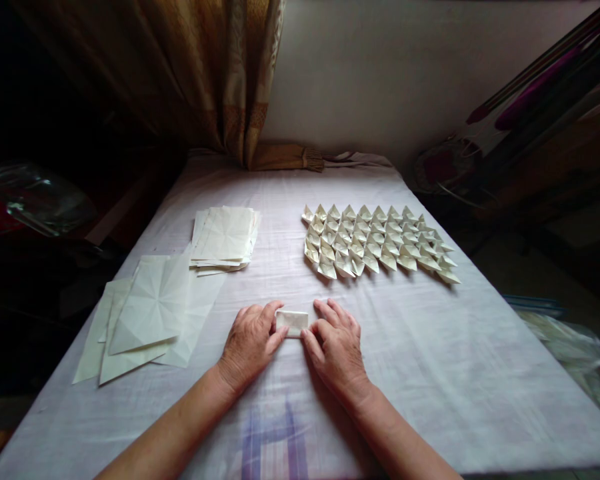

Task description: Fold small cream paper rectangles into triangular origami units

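A small folded paper rectangle [293, 323] lies on the cloth-covered table between my hands. My left hand [253, 337] grips its left end, thumb on the near side and fingers behind. At its right end my right hand [337, 343] has the thumb and index finger on the paper, while the other fingers stretch out over the cloth. Beyond my right hand stand rows of folded paper boats [375, 240], set close together. Creased square sheets [155, 307] lie loosely to the left of my left hand, and a neater stack of creased sheets [225, 233] sits behind them.
A white cloth [455, 387] with purple marks near the front covers the table. A gold-brown curtain [245, 80] hangs at the far edge, against a pale wall [380, 80]. Plastic bags [575, 353] are beside the table on the right; another clear bag [40, 197] is at left.
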`<act>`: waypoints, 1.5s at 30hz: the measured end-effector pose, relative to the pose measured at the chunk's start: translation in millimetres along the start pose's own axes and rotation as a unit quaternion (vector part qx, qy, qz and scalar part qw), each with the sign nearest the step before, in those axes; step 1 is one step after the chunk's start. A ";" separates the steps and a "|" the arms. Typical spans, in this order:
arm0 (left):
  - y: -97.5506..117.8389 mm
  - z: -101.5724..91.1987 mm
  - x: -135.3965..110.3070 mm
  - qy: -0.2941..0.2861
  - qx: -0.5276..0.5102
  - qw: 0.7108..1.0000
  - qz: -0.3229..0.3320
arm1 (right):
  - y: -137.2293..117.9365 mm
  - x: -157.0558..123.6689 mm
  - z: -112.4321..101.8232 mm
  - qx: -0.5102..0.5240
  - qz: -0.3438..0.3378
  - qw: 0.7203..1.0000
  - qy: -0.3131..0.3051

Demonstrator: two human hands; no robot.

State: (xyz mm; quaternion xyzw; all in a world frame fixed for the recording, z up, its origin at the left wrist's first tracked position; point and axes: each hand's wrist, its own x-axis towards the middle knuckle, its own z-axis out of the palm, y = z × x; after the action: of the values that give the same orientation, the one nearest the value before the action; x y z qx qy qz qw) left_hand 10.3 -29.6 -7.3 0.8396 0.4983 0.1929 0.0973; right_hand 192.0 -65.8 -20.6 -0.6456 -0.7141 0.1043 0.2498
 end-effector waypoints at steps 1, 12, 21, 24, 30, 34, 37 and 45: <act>0.2 1.0 0.0 0.008 0.012 1.000 0.008 | -0.6 0.0 0.3 0.001 0.006 1.000 0.002; 3.8 7.4 -17.6 0.016 0.050 0.987 0.153 | 4.6 -1.7 6.5 -0.011 0.001 0.999 0.030; 0.9 4.0 -26.5 -0.025 0.074 0.989 0.122 | 2.2 -7.5 3.9 -0.062 -0.136 0.984 -0.097; -6.7 1.1 -26.6 -0.048 0.090 0.986 0.129 | 10.1 -10.5 -0.1 -0.068 -0.176 0.971 -0.149; -26.7 -10.1 -21.5 -0.099 0.094 0.971 0.194 | 37.0 -7.1 -23.0 -0.067 -0.241 0.947 -0.202; -34.7 -16.9 -15.4 -0.115 0.103 0.958 0.240 | 46.7 2.9 -41.6 -0.069 -0.288 0.931 -0.215; -33.8 -20.7 -12.0 -0.123 0.114 0.952 0.254 | 40.2 9.4 -48.5 -0.080 -0.316 0.921 -0.214; -28.9 -22.6 -11.1 -0.126 0.130 0.949 0.258 | 11.7 -9.3 -18.5 -0.086 -0.277 0.947 -0.139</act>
State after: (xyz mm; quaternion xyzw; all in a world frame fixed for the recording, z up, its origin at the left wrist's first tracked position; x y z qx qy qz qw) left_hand -27.0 -25.9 0.5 0.9622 0.2696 0.0377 -0.0042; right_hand 211.6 -76.4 -12.4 -0.4206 -0.8985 0.0578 0.1112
